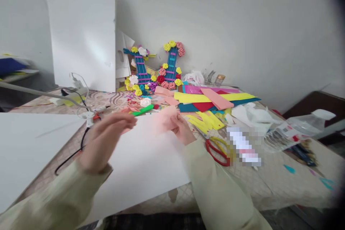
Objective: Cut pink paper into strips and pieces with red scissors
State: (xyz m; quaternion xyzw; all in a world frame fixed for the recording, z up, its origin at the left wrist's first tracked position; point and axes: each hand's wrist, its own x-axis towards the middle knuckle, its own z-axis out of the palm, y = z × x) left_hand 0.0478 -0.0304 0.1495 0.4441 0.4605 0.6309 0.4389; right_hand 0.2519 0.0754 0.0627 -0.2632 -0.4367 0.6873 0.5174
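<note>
My right hand [182, 128] pinches a small piece of pink crepe paper [164, 118] between thumb and fingers. The paper is blurred and hangs above a large white sheet [145, 169]. To the left, my left hand [106, 137] is raised over the same sheet with its fingers stretched out, nothing visible in it and apart from the paper. Just beyond the hands lie a green roll [142, 110] and a white paper rose [146, 102]. Scissors [217, 152] with red and yellow handles rest beside my right forearm.
Strips of coloured crepe paper [215, 97] are piled at the back. Two flower-decorated pieces [171, 63] lean near the wall. A clear plastic bottle [296, 131] lies at right. On the left are a cable [83, 140], a power strip [60, 99] and a standing white board [82, 36].
</note>
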